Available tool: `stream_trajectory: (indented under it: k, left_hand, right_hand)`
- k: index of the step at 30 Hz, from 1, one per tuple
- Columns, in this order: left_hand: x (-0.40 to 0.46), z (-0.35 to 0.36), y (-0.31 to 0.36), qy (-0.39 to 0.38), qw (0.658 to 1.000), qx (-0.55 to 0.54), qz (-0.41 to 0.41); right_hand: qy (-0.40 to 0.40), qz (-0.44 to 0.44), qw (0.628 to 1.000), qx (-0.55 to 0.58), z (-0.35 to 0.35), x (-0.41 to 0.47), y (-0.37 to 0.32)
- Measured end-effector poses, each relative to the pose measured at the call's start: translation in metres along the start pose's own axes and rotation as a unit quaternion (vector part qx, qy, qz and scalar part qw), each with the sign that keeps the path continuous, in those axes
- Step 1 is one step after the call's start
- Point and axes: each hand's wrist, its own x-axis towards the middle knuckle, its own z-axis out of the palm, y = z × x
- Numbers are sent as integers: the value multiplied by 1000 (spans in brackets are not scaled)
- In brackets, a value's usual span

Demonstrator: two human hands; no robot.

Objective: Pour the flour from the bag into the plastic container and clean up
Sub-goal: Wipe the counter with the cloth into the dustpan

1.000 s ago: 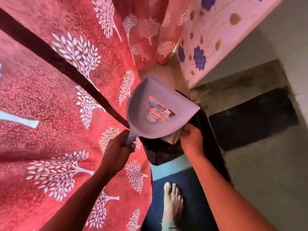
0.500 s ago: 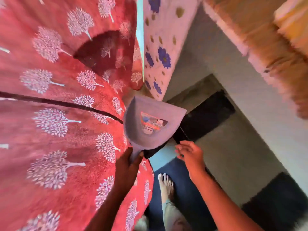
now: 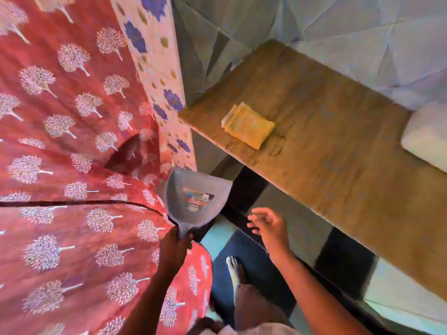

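A grey plastic dustpan (image 3: pixel 196 197) with a colourful sticker inside it hangs in the middle of the view, its pan pointing up and away. My left hand (image 3: pixel 174 247) is shut on its short handle. Just under the pan a bit of a dark bag or bin (image 3: pixel 205 229) shows. To the right of the pan, my right hand (image 3: pixel 268 226) hovers with its fingers spread and holds nothing. A white container (image 3: pixel 428 139) peeks in at the right edge on the wooden table (image 3: pixel 338 153). No flour bag is in sight.
A red bedspread with white tree prints (image 3: pixel 72 165) fills the left. A floral cloth (image 3: pixel 157 76) hangs at the top middle. A folded yellow cloth (image 3: pixel 248 126) lies on the table. My bare foot (image 3: pixel 235 269) stands on a dark blue mat.
My right hand has let go of the dark bag under the dustpan and drawn away to the right, fingers apart. The view has swung right, bringing in the wooden table and yellow cloth.
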Motion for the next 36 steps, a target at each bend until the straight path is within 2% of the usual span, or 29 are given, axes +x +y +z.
stream_trajectory:
  k: [3,7,10,13,17,21,23,25,29,31,33,35,36]
  left_hand:
    - [-8,-8,17,-24,999,41,3]
    - [-3,-8,33,-18,998,67,6]
    - [13,-1,47,-9,996,87,8]
    - [34,9,59,24,993,119,-4]
    - [43,17,66,20,987,158,-6]
    - [54,34,79,41,981,191,-17]
    - [60,40,82,42,979,201,-18]
    - [64,45,84,30,979,200,-23]
    - [70,53,96,11,981,192,-6]
    - [69,55,103,-8,983,184,17]
    - [72,60,108,-7,981,192,40]
    - [76,66,110,6,976,206,66]
    - [79,70,111,10,972,224,73]
  right_hand:
    - [18,-22,999,14,-13,-3,-30]
    - [16,-69,997,6,-20,16,-60]
    - [3,-125,990,-62,-17,51,-83]
    - [0,-214,962,-170,-8,100,-107]
    - [39,-356,866,-348,10,156,-127]
    - [1,-315,744,-590,26,221,-148]
    - [-18,-321,687,-651,31,239,-153]
    - [-34,-331,662,-672,32,248,-161]
    - [-13,-354,704,-616,3,263,-182]
    - [46,-370,719,-586,-36,270,-194]
    - [123,-374,720,-572,-83,281,-207]
    - [198,-345,723,-565,-132,300,-217]
    - [211,-308,738,-562,-159,312,-220]
